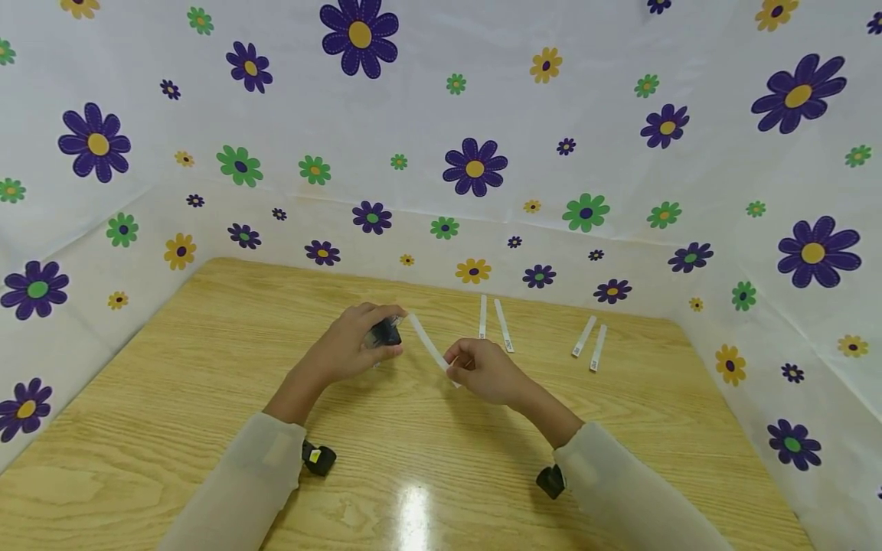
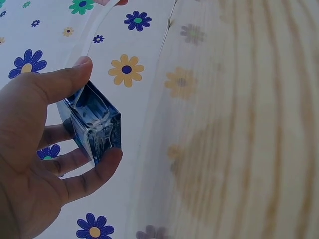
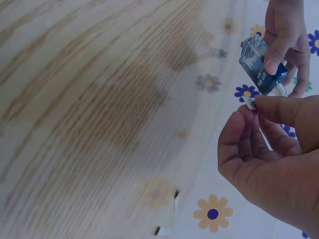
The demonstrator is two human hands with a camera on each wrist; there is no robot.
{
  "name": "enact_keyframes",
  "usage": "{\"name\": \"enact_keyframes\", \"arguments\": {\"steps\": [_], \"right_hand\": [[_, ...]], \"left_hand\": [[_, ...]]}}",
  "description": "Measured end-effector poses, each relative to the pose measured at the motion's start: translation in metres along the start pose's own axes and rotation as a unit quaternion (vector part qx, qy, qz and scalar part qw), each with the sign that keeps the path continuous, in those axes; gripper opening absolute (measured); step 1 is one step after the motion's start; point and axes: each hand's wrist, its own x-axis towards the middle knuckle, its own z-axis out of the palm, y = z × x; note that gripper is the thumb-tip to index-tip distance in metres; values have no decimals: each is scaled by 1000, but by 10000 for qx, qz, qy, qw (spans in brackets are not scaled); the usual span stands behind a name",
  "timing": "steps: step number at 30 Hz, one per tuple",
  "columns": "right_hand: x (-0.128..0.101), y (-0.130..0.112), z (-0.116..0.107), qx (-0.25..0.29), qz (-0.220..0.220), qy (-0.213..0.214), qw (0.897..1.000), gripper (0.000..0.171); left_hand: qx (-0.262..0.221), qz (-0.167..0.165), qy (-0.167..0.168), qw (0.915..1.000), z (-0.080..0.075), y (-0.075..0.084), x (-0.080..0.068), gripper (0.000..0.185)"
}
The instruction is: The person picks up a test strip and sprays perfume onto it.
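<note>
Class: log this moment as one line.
left hand: holds blue bottle | right hand: pinches white strip | table: four strips

My left hand covers most of blue bottle; print on four spare strips too small; table blurred in wrist views.

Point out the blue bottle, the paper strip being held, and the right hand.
blue bottle [image 2: 92, 124], left wrist view, glass side.
paper strip [image 1: 427, 343], head view, middle of strip.
right hand [image 1: 485, 371], head view, back of hand.
</note>
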Motion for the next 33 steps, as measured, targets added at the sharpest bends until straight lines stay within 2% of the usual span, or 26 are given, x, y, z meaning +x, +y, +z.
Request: {"name": "enact_keyframes", "arguments": {"steps": [26, 33], "right_hand": [[-2, 2, 1, 55, -79, -54, 9999, 8], [-3, 2, -1, 88, -52, -28, 9999, 8]], "left_hand": [[46, -63, -47, 10000, -1, -1, -1, 55], [-24, -268, -200, 9994, -5, 0, -1, 55]]}}
